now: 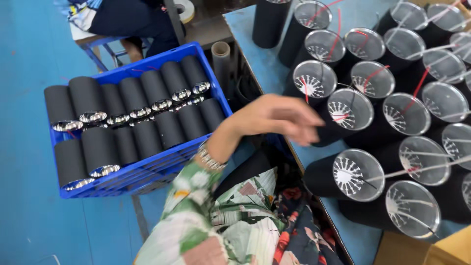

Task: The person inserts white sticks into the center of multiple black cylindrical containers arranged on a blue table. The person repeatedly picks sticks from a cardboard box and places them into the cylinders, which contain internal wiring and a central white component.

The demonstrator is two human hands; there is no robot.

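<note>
This is a factory or assembly workshop floor. Many identical black cylindrical tubes (351,175) with shiny reflector ends and thin wires stand crowded together on a blue worktop (255,54) at the right. On the left, a blue plastic crate (147,169) holds more of the same tubes laid in stacked rows. The floor (29,162) is painted blue, and another person sits on a stool (100,46) at the far side.
</note>
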